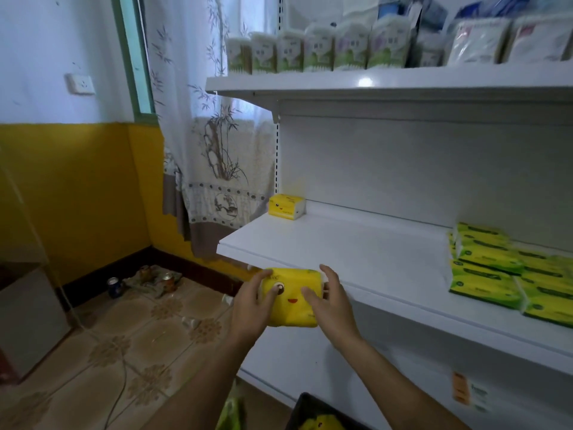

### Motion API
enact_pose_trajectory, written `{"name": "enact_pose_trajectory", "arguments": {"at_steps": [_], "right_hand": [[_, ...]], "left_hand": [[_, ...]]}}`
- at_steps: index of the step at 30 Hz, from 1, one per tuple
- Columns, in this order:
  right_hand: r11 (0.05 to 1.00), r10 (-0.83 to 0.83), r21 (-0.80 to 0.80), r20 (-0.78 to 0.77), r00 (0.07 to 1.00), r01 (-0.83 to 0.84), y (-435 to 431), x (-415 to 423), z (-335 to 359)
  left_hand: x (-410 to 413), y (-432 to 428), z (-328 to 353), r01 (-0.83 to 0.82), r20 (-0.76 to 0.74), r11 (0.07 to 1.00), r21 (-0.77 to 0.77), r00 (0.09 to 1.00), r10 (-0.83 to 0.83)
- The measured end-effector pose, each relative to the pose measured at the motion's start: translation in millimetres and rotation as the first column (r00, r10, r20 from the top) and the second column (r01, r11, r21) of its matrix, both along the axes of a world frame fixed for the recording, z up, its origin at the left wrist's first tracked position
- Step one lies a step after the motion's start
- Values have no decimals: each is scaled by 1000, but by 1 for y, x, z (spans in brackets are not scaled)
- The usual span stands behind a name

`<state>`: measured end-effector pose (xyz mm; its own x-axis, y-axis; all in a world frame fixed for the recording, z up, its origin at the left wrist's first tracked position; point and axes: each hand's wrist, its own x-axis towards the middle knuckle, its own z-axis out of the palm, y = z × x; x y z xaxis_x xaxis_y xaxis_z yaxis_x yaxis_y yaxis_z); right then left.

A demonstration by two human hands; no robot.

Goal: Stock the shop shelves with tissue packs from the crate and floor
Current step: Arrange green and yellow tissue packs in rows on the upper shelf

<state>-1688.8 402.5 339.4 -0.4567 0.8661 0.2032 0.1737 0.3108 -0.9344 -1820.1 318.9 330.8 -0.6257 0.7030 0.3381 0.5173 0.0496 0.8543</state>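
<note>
Two hands up, one pack between them: I had the left hand [252, 301] and right hand [330, 301] pressed on either side of a yellow tissue pack [291, 301], fingers [310, 294] grasping it at centre frame, just at the front lip of the middle shelf [356, 252]. One more yellow pack [286, 207] sat alone at that shelf's back left corner. On the right, the green packs [496, 268] were stacked two deep or so; I couldn't get a firm count, as the frame edge cut them off. On the top shelf [387, 82] I counted six upright white-and-green packs [316, 51], with blurred bags beyond. At the bottom edge, the dark crate [305, 411] showed only a corner, with yellow inside. Two cans [113, 287] lay on the floor at lower left.
</note>
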Motion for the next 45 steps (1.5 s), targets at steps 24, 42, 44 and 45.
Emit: {"name": "enact_pose_trajectory", "arguments": {"at_steps": [24, 42, 44, 45], "right_hand": [[951, -143, 307, 353, 925, 30, 187, -145, 7], [959, -251, 186, 208, 946, 213, 252, -260, -13], [966, -241, 139, 159, 958, 220, 251, -261, -14], [967, -238, 130, 149, 960, 220, 251, -260, -15]], "left_hand": [[-162, 145, -2, 58, -484, 905, -421, 830, -278], [-206, 168, -31, 67, -523, 859, -507, 768, -369], [-207, 167, -32, 68, -525, 859, -508, 766, -371], [-206, 166, -31, 70, -523, 857, -510, 766, -374]]}}
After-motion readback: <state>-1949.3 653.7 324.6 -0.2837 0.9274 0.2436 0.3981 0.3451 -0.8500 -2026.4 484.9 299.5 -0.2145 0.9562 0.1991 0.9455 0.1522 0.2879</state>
